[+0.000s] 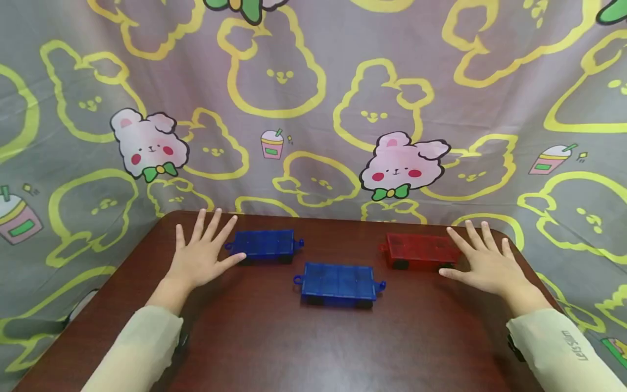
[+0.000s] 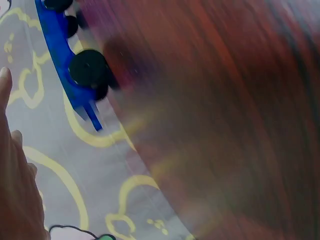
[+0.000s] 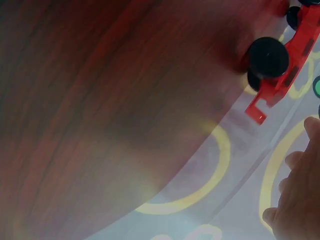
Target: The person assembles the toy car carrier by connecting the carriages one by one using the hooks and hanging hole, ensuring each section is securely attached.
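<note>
Three flat toy wagon bases with black wheels and end couplings stand on the brown table (image 1: 338, 348). One blue wagon base (image 1: 266, 245) is at the back left, beside my left hand (image 1: 198, 261), whose fingers are spread straight. A second blue wagon base (image 1: 338, 282) sits nearer, in the middle. At the back right is a red wagon base (image 1: 421, 250), next to my right hand (image 1: 490, 267), also spread flat. Both wrist views show a gap between the hand and the blue wagon (image 2: 57, 50) or red wagon (image 3: 292, 70). Neither hand holds anything.
A grey curtain (image 1: 313, 130) with yellow bunny outlines hangs behind the table and along both sides. The table's back edge (image 1: 343, 220) runs just behind the wagons.
</note>
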Action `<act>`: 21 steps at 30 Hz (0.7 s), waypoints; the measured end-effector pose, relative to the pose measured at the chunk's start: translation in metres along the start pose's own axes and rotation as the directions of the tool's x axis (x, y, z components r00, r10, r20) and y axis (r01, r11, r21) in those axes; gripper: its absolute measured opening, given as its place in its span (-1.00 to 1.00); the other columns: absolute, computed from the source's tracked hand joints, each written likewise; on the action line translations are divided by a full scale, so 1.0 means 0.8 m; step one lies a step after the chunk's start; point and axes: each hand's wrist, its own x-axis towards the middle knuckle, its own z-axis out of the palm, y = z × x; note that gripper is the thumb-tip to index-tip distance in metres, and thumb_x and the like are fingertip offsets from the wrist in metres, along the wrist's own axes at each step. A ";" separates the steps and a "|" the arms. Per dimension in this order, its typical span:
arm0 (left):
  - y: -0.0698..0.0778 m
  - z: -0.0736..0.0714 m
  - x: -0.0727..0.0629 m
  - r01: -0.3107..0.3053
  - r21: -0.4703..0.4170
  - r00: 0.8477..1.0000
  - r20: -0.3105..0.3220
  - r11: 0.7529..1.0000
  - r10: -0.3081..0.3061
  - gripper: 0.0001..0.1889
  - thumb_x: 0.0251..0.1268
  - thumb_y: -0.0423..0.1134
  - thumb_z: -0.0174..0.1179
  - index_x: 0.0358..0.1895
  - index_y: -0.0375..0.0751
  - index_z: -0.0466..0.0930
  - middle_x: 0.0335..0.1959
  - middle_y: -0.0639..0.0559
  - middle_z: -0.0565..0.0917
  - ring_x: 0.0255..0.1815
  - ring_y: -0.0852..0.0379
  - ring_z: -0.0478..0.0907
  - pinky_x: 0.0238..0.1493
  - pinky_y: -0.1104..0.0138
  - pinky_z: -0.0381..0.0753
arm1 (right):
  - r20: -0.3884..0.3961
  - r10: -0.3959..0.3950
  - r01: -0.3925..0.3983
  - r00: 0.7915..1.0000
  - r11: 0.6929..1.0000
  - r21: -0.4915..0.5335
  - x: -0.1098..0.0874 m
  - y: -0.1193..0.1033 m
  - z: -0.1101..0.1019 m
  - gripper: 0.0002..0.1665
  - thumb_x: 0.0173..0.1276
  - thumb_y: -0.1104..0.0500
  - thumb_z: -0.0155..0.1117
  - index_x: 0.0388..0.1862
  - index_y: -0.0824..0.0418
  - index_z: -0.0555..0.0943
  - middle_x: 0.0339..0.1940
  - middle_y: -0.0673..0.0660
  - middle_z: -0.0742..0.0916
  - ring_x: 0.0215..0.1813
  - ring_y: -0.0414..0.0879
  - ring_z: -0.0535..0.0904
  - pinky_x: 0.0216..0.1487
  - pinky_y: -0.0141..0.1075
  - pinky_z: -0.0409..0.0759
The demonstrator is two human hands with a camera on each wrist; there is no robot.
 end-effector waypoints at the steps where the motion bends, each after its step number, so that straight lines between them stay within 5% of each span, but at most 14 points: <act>1: 0.004 0.001 0.000 -0.007 0.001 1.000 -0.005 1.000 0.007 -0.04 0.26 0.53 -0.11 0.63 0.24 -0.19 0.67 -0.12 -0.20 0.65 -0.17 -0.56 0.38 -0.44 -0.58 | 0.003 -0.006 0.006 1.000 1.000 0.000 0.002 -0.002 0.001 0.27 0.19 -0.55 0.17 0.66 -0.11 -0.18 0.65 0.35 -0.18 0.59 0.38 -0.55 0.32 0.57 -0.35; 13: 0.059 0.007 0.001 -0.148 -0.008 0.989 0.019 0.989 0.148 -0.04 0.24 0.48 0.02 0.62 0.30 -0.18 0.68 0.04 -0.24 0.67 -0.14 -0.45 0.46 -0.42 -0.36 | 0.024 -0.104 0.103 0.994 0.994 0.041 0.024 -0.030 0.012 0.22 0.17 -0.43 0.31 0.64 -0.04 -0.01 0.65 0.35 0.00 0.62 0.40 -0.35 0.37 0.55 -0.25; 21: 0.102 0.013 0.002 -0.276 -0.023 0.961 0.028 0.961 0.277 -0.06 0.26 0.47 0.01 0.62 0.26 -0.12 0.67 0.04 -0.15 0.68 -0.12 -0.34 0.49 -0.37 -0.14 | 0.053 -0.137 0.132 0.989 0.988 0.081 0.038 -0.047 0.017 0.16 0.16 -0.32 0.40 0.62 -0.03 0.08 0.65 0.32 0.05 0.62 0.42 -0.29 0.39 0.53 -0.23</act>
